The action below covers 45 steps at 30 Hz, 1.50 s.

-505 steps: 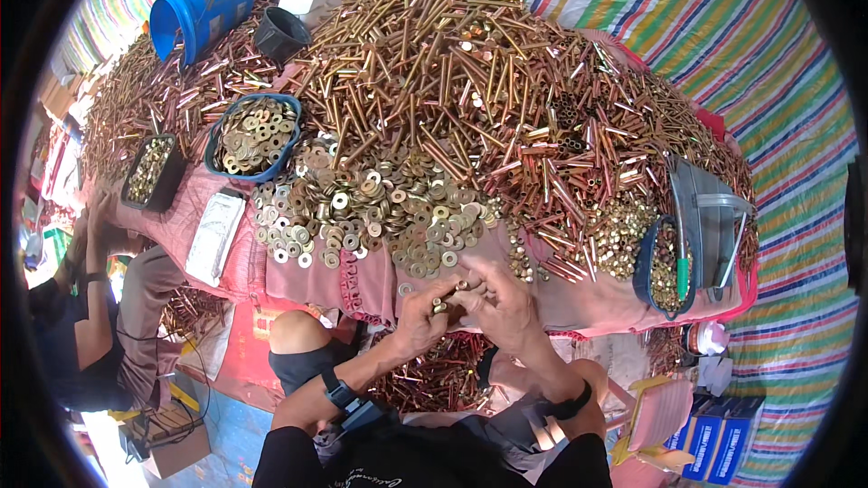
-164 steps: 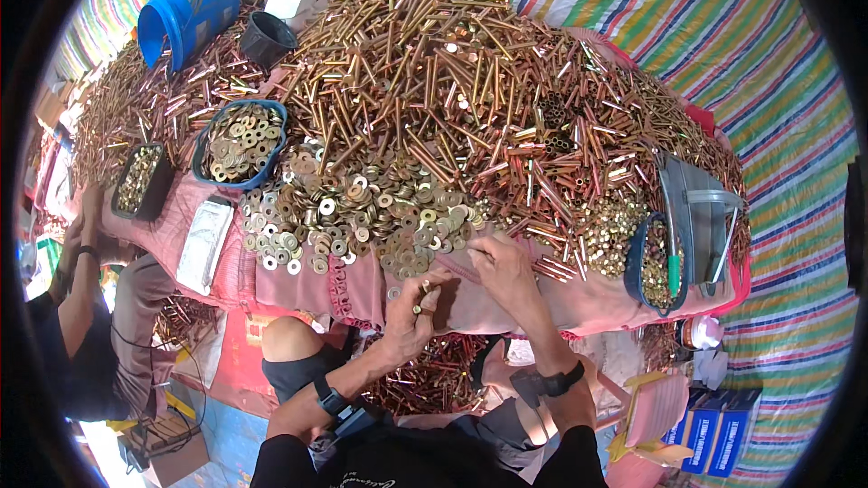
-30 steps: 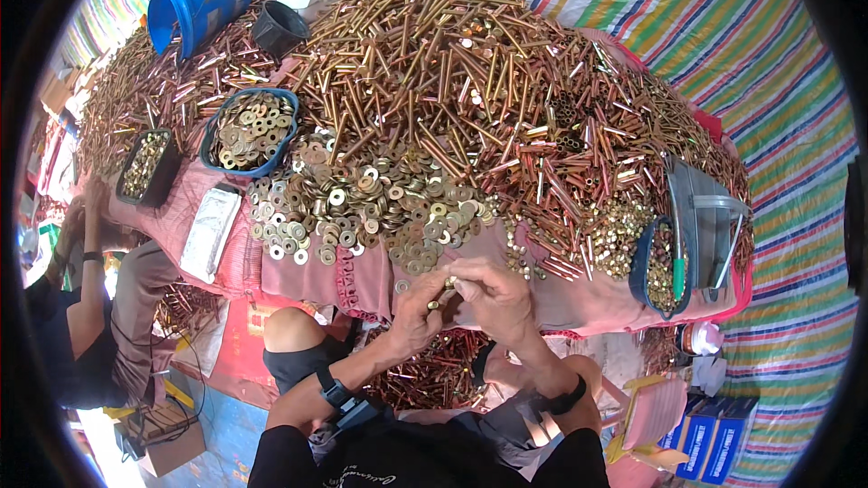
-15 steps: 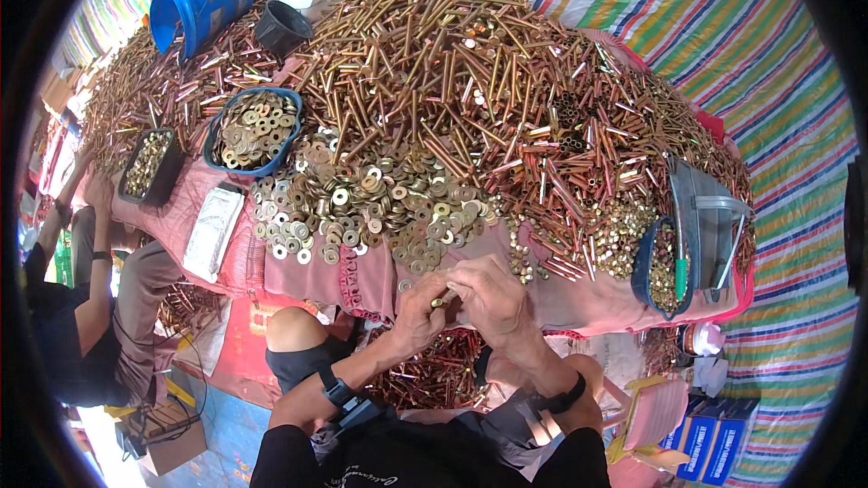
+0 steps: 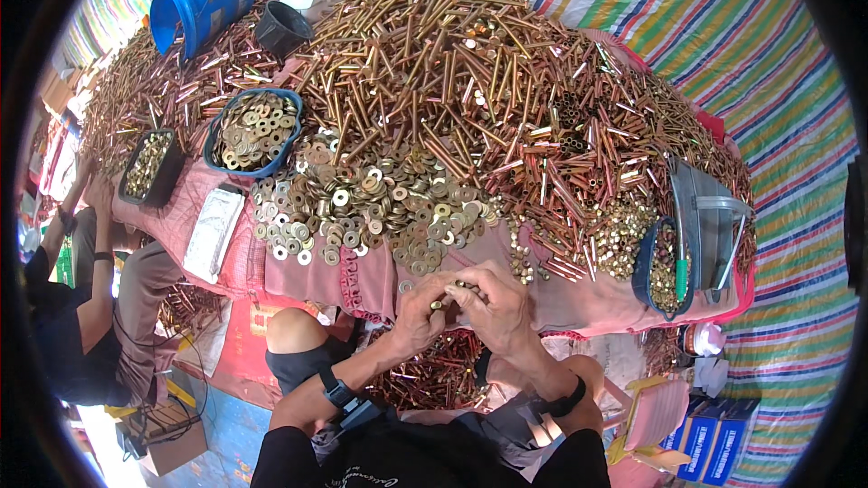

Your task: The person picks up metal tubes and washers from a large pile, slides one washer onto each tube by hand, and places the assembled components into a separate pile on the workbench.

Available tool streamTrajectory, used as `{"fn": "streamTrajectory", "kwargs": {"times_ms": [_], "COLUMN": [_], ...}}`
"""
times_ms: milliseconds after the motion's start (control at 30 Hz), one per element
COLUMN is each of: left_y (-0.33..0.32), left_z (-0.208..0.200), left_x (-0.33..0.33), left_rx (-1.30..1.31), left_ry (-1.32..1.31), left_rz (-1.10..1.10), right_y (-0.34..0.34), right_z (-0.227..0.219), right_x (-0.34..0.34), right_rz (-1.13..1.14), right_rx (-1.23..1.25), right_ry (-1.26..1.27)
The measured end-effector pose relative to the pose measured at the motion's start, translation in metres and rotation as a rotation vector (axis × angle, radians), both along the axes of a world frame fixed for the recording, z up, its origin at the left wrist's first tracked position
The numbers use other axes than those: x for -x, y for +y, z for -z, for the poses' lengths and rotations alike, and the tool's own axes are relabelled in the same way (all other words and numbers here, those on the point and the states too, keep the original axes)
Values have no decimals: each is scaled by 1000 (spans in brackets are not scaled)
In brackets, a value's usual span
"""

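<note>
My left hand (image 5: 419, 318) is closed round a gold-coloured bolt (image 5: 437, 305), of which only the end shows. Right beside it, my right hand (image 5: 497, 314) pinches a small gold-coloured metal piece (image 5: 463, 285); fingers cover most of it, so its exact kind cannot be made out. Both hands meet above the near edge of the pink cloth (image 5: 561, 294). Just beyond them lie a heap of flat washers (image 5: 371, 199) and a strip of small nuts (image 5: 520, 258). Below my hands, more bolts and sleeves (image 5: 425, 370) are piled between my knees.
A large heap of bolts and metal sleeves (image 5: 434, 54) covers the table. A blue basin of washers (image 5: 258, 131), a dark tray of nuts (image 5: 149, 167), a basin of nuts (image 5: 663, 276), a grey scoop (image 5: 710, 226) and a blue bucket (image 5: 199, 4) stand around. A co-worker (image 5: 81, 307) sits at left.
My right hand has shifted slightly and its fingers have turned; two gold-coloured ends now show between my hands where one showed before. My left hand has hardly moved.
</note>
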<state>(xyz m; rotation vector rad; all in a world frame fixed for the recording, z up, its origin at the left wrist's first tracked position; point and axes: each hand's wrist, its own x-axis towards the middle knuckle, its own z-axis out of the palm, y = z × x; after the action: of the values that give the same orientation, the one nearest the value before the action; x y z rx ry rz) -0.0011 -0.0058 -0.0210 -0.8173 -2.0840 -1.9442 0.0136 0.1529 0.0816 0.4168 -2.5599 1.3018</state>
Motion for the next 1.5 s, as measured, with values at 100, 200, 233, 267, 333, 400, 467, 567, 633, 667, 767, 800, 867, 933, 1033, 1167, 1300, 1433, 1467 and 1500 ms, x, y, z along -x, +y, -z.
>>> {"fn": "streamTrajectory", "kwargs": {"times_ms": [100,200,233,267,333,400,467,567,633,667,767,800,867,933,1033,1167,1300,1433,1467,1500], "left_y": [-1,-1,-2,-2,-1,-2,-4,-4,-3,-2,-2,-3,-5,-6,-5,-2,-6,-5,-4,-3], "left_z": [-2,-4,-4,-4,-3,-2,-1,1,2,3,4,4,4,3,1,1,2,-5,-8,-10], "left_x": [-1,-3,-3,-3,-3,-3,-4,-3,-3,-2,-3,-3,-3,-2,-3,-3,-1,-1,-2,-2], "left_rx": [-11,-7,4,14,-23,-23,-3,-9,-11,-18,-26,-10,13,30,33,1,4,-5,-22,-32], "left_ry": [-14,-48,-61,-73,-39,-62,-122,-22,-34,-26,-22,-44,-81,-59,-101,-82,-15,-42,-74,-58], "left_rz": [-5,-15,-7,1,2,0,-5,-7,9,18,-3,2,8,14,9,-14,-6,24,33,23], "right_y": [-2,-5,-5,-4,-2,1,1,-2,-6,-6,-6,-5,-2,4,3,-5,-5,11,13,15], "right_z": [1,6,8,10,14,15,15,12,10,8,6,5,2,-1,2,10,10,-1,-3,-5], "right_x": [2,3,3,3,3,2,0,-3,-4,-3,3,5,8,9,9,6,8,17,18,18], "right_rz": [-33,-30,-20,-8,16,7,4,31,81,76,21,-4,-65,-137,-116,-25,-65,-226,-259,-279], "right_rx": [49,45,19,27,22,30,77,169,154,116,-33,-50,-59,-44,-29,31,50,-24,-19,-13], "right_ry": [60,138,154,157,122,51,-18,-88,-104,-63,77,148,182,109,113,82,62,31,9,-10]}}
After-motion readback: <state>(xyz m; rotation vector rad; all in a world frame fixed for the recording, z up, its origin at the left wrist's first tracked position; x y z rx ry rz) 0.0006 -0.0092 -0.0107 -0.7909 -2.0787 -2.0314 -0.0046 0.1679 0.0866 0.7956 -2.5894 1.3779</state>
